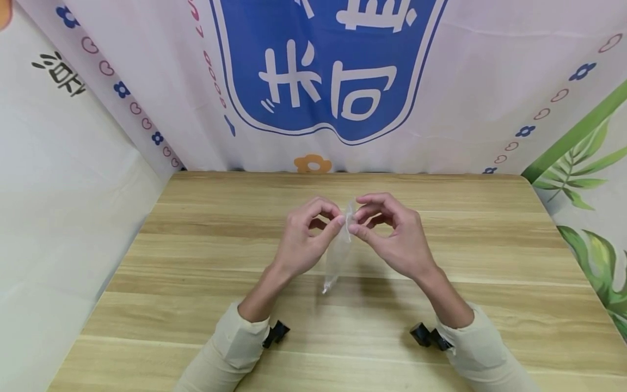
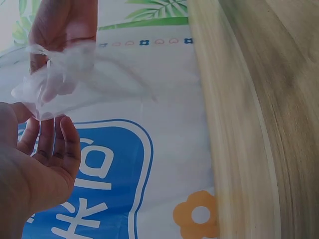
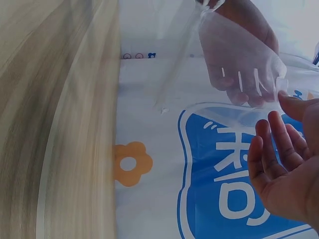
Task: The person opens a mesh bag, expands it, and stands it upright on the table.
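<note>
1. At left hand (image 1: pixel 306 234): thumb and index tip drawn together, clamped on upper rim of clear plastic bag (image 1: pixel 338 258). Pinches from nine o'clock side.
2. At right hand (image 1: pixel 399 237): thumb and fingertips bent in to same rim, also gripping, from three o'clock side. Other fingers curved; cannot tell how many touch the film.
3. Between both hands, near middle of head view: same bag. Thin, see-through, slightly creased. Slants down from rim to pale tip at about seven o'clock. In right wrist view, left fingers visible through the film.
4. At seven o'clock from bag: left sleeve (image 1: pixel 217 354). At five o'clock: right sleeve (image 1: pixel 490 354). Both cream, cuffs short of the wrists.
5. Just beside each cuff, on inner side: left black device (image 1: pixel 276 333), right black device (image 1: pixel 427 336).
6. Below hands: wood-grain tabletop (image 1: pixel 196 261). Soft shadow at about five o'clock from bag.
7. At twelve o'clock, past far table edge: pale sheet (image 1: pixel 470 98), printed with blue emblem (image 1: pixel 325 51) and white characters. Low on it, toward eleven o'clock: orange flower (image 1: pixel 302 164).
8. At nine o'clock: white side panel (image 1: pixel 59 207). At three o'clock: leaf-printed side panel (image 1: pixel 585 253).
</note>
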`<state>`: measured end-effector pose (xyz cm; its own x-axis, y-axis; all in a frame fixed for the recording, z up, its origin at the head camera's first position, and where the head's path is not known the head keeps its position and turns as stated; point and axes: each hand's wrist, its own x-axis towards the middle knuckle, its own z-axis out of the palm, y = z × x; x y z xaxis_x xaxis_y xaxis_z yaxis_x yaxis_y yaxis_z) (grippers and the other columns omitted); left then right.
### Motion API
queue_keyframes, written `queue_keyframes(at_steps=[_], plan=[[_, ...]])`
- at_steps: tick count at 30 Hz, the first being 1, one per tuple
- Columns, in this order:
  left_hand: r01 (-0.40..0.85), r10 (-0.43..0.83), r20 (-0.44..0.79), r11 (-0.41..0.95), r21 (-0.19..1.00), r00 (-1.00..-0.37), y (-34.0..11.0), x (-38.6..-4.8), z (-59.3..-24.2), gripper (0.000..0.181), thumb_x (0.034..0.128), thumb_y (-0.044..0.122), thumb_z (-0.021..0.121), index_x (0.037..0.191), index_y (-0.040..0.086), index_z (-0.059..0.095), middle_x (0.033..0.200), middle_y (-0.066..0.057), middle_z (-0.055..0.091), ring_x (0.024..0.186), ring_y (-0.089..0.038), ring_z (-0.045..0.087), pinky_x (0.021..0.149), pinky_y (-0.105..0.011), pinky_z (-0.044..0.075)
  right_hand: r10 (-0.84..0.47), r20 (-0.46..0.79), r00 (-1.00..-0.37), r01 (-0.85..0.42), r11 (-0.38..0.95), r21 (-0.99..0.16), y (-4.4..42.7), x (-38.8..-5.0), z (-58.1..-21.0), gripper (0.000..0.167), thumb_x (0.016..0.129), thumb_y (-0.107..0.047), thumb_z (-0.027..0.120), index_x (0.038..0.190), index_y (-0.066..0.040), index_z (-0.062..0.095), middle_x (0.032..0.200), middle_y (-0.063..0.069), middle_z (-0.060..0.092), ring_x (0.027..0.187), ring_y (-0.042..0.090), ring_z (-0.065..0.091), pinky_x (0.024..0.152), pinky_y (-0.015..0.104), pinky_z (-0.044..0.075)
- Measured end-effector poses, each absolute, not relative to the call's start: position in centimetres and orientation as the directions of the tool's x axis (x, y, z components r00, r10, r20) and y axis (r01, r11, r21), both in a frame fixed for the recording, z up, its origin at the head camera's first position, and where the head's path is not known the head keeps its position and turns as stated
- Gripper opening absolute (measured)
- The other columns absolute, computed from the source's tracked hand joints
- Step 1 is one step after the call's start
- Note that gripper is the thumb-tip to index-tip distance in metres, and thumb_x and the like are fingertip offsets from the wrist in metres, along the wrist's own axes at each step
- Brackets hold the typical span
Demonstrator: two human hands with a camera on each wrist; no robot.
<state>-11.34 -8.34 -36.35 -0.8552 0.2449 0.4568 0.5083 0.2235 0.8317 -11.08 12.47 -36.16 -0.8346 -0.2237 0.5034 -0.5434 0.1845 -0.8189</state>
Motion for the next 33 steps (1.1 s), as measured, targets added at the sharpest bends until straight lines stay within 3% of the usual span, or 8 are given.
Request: queue_keyframes(at_steps=[5, 12, 24, 28, 33], plan=[[0.532, 0.254, 0.476, 0.242, 0.811, -0.842, -8.28, -11.29, -36.40, 0.004, 0.1015, 0.004, 0.072, 0.099, 0.001, 0.072, 0.100, -0.013, 0.073, 0.090, -0.017, 0.068, 0.073, -0.029, 0.065, -0.223, 0.511, -0.830, -0.550, 0.178, -0.816, 12.41, -11.06, -36.30, 0.048, 0.082, 0.011, 0.087, 0.125, 0.004, 0.068, 0.093, 0.013, 0.079, 0.084, 0.006, 0.072, 0.077, 0.021, 0.062], [0.560, 0.273, 0.497, 0.252, 0.790, -0.824, -8.39, -11.45, -36.47, 0.008, 0.1038, 0.007, 0.070, 0.100, 0.000, 0.070, 0.100, -0.013, 0.072, 0.087, -0.016, 0.065, 0.070, -0.027, 0.062, -0.167, 0.542, -0.823, -0.567, 0.210, -0.796, 12.37, -11.07, -36.33, 0.033, 0.088, 0.013, 0.080, 0.118, 0.006, 0.069, 0.090, 0.016, 0.080, 0.081, 0.002, 0.071, 0.077, 0.016, 0.060], [0.608, 0.273, 0.550, 0.226, 0.761, -0.789, -9.04, -11.82, -36.29, 0.013, 0.1056, -0.001, 0.062, 0.093, 0.000, 0.064, 0.104, -0.016, 0.070, 0.085, -0.014, 0.062, 0.065, -0.022, 0.056, -0.177, 0.596, -0.783, -0.621, 0.270, -0.736, 12.55, -11.06, -35.94, 0.026, 0.091, 0.010, 0.078, 0.116, 0.005, 0.070, 0.092, 0.013, 0.079, 0.082, 0.002, 0.071, 0.079, 0.014, 0.060], [0.600, 0.289, 0.536, 0.220, 0.769, -0.793, -9.09, -11.75, -36.23, 0.003, 0.1024, 0.001, 0.070, 0.101, -0.001, 0.068, 0.106, -0.015, 0.071, 0.088, -0.016, 0.065, 0.067, -0.026, 0.061, -0.167, 0.584, -0.795, -0.606, 0.257, -0.752, 12.43, -10.95, -35.90, 0.028, 0.090, 0.009, 0.080, 0.116, 0.005, 0.070, 0.094, 0.014, 0.078, 0.087, 0.001, 0.071, 0.080, 0.015, 0.059], [0.584, 0.320, 0.503, 0.253, 0.771, -0.803, -9.08, -11.76, -36.19, 0.015, 0.0990, 0.004, 0.076, 0.113, 0.000, 0.074, 0.108, -0.013, 0.074, 0.095, -0.021, 0.070, 0.073, -0.029, 0.066, -0.151, 0.579, -0.801, -0.598, 0.201, -0.776, 12.32, -10.83, -35.87, 0.030, 0.089, 0.013, 0.079, 0.116, 0.006, 0.069, 0.094, 0.016, 0.076, 0.088, 0.002, 0.070, 0.081, 0.016, 0.059]])
